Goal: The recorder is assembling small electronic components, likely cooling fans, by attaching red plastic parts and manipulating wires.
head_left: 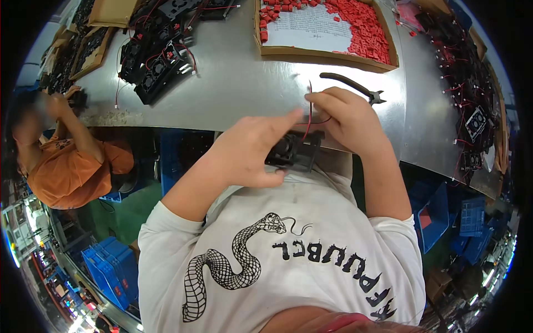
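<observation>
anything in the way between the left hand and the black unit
Nothing visible: the left hand is right on the black unit, thumb and fingers around it. The red and black wire rises beside its fingertips to the right hand; the cutters lie beyond both hands.

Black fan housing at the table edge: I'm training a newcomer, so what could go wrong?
The black fan housing is at the near edge of the metal table, so it might drop. The red wire, pinched in the right hand, could strain if tugged. The diagonal cutters lie close; the hand might brush them.
</observation>
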`<state>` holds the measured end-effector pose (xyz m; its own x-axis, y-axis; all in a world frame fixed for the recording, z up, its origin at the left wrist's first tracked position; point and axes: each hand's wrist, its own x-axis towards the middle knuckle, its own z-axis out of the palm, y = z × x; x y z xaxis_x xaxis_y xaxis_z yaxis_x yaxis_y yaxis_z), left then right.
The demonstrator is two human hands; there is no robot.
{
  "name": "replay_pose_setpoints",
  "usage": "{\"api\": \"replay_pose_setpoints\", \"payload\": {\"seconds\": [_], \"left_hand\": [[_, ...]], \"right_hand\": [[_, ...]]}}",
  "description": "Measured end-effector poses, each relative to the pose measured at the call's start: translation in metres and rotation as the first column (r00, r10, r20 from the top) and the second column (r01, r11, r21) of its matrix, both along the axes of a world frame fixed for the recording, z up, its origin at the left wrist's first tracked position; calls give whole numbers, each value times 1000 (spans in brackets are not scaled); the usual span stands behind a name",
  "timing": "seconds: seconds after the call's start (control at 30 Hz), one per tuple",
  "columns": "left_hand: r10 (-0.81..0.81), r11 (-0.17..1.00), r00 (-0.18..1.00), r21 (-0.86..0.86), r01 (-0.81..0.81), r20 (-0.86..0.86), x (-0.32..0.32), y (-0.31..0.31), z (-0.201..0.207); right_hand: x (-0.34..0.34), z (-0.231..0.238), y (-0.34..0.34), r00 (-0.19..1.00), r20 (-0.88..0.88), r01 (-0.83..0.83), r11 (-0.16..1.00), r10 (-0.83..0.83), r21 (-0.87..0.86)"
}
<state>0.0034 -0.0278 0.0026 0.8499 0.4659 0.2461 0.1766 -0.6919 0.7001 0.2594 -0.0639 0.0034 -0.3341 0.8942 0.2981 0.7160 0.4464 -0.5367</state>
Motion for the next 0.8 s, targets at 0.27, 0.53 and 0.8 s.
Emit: {"api": "replay_pose_setpoints", "payload": {"seconds": [0.27,0.53,0.8], "left_hand": [[-213,962,960,135,239,-183,21,-4,8],[361,906,932,227,-356,21,-5,22,-11],[372,905,926,197,-378,70,4,31,-16]], "right_hand": [[-23,7,26,994,64,101,968,-88,-229],[-7,0,8,546,-599,83,749,-586,-657],[-18,-27,6,118,-791,-340,724,-600,-600]]}}
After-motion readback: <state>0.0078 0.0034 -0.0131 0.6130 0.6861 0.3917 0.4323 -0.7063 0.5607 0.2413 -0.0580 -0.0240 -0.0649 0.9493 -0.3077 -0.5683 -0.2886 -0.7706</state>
